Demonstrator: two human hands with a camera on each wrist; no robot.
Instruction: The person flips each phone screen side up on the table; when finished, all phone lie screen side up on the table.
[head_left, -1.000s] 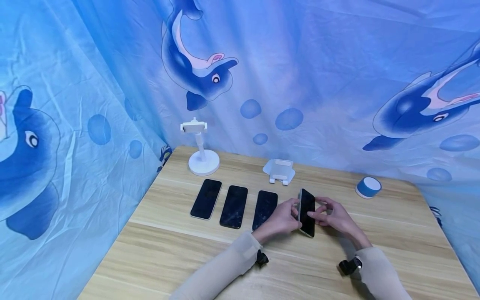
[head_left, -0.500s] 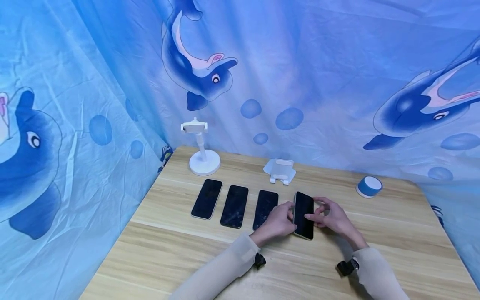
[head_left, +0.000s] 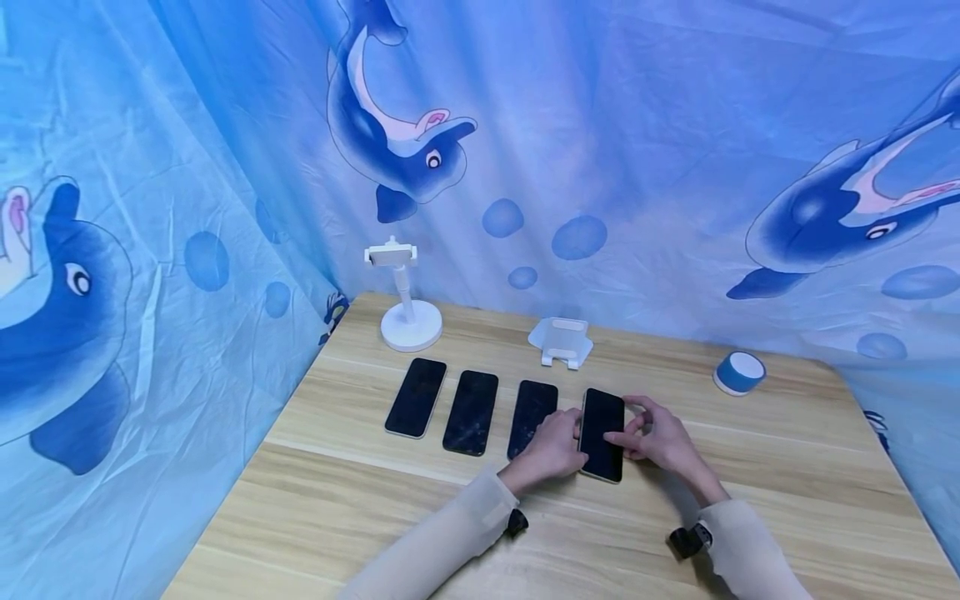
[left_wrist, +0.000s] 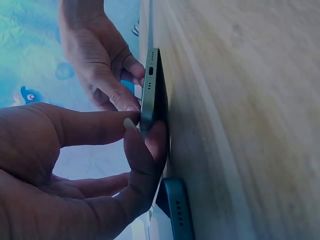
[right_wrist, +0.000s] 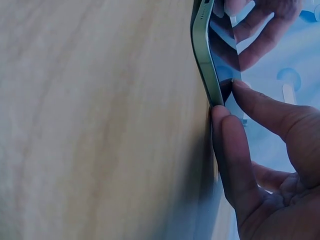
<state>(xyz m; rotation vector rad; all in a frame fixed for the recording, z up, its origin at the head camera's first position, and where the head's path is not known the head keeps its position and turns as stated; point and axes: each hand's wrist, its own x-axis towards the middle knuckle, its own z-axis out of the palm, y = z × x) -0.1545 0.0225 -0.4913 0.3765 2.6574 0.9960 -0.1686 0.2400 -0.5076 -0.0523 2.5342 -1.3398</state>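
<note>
A black-screened smartphone point(head_left: 600, 412) with a pale metal frame is screen up, low over the table. My left hand point(head_left: 551, 448) pinches its left edge, thumb above and fingers below. On the opposite edge my right hand point(head_left: 662, 437) grips it, the thumb lying over the screen and fingertips under the side. The left wrist view shows the charging port end of the phone point(left_wrist: 148, 90), with a narrow gap between it and the wood. Left of it lies another phone point(head_left: 534, 407), its lower right part hidden by my left hand.
Two more dark phones, one point(head_left: 417, 398) at the far left and one point(head_left: 470, 412) beside it, lie in the same row. Behind stand a white round-based phone holder point(head_left: 407, 325), a small white folding stand point(head_left: 565, 340) and a blue-and-white cylinder point(head_left: 739, 372). A dolphin curtain point(head_left: 637, 167) encloses the wooden table point(head_left: 337, 492).
The phone between my hands has tipped from nearly on edge to almost flat, screen now facing up. Both hands have shifted slightly left and lower with it.
</note>
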